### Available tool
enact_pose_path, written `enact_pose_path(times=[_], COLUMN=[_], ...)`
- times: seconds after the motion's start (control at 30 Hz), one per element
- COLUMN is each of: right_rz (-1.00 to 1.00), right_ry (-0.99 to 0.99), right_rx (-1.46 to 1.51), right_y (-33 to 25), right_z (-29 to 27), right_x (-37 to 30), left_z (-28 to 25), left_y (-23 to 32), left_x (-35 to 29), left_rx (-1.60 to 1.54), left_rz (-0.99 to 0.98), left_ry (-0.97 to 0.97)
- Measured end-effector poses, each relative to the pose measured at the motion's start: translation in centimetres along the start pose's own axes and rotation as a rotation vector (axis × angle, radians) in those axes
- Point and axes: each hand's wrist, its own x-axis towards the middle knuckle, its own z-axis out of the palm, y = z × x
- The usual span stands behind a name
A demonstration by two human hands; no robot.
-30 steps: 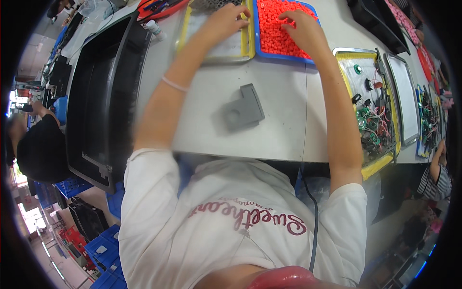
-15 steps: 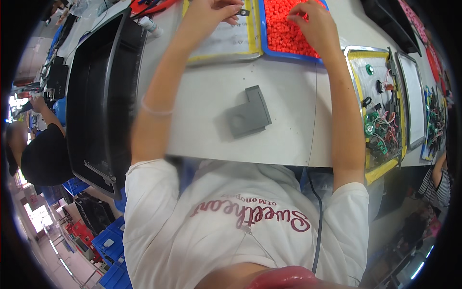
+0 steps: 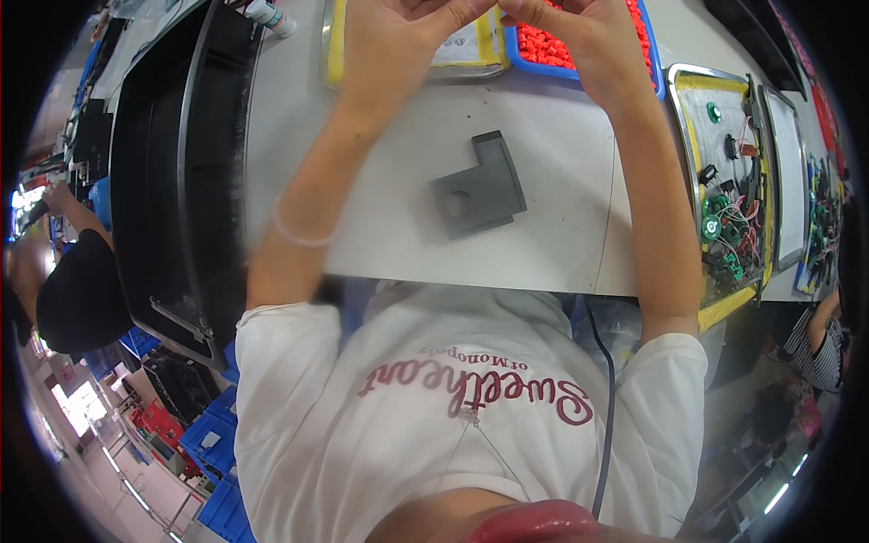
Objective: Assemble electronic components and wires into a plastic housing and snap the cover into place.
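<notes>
My left hand (image 3: 394, 54) and my right hand (image 3: 593, 41) come together at the top edge, thumb tips almost meeting, fingers bent in a pinch. The picture's edge cuts off the fingertips, so what they hold is hidden; the small dark plate with a hole, seen earlier in my left fingers, is out of sight. Beneath my right hand stands a blue tray (image 3: 554, 71) of small red plastic pieces (image 3: 540, 47). Behind my left hand lies a yellow-edged metal-framed tray (image 3: 333, 54). A grey L-shaped plastic part (image 3: 493, 188) with a round dimple rests on the table between my forearms.
A large black bin (image 3: 192, 136) stands at the left, with a small white bottle (image 3: 272, 18) by its far end. On the right, a metal-framed tray (image 3: 686, 154) holds wired green circuit boards (image 3: 724, 226). A co-worker (image 3: 77, 290) is at far left.
My right hand has left the red pieces and moved toward my left hand; their thumbs now nearly meet. The dark plate has gone from view. The whole scene has shifted slightly with my head.
</notes>
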Motion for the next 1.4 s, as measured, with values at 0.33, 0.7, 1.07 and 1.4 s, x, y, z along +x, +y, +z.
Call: enact_pose_path(times=[0.33,0.7,1.07,1.4], right_rz=[0.144,0.080,-0.205,-0.119], right_ry=[0.089,0.183,0.295,0.327], right_rx=[0.211,0.336,-1.203,-1.126], right_y=[1.4,1.6,2.2,0.1], right_z=[0.2,0.8,-7.7,-7.4], right_x=[-0.1,-0.2,4.4,3.3], left_z=[0.9,0.9,-0.8,0.0], left_y=[-3.6,-0.9,-2.7,-2.4], left_x=[1.1,-0.6,-0.4,0.1], left_rx=[-0.294,-0.021,0.034,-0.079], left_rz=[0.666,0.119,0.045,-0.039], left_ry=[-0.072,0.104,0.096,0.058])
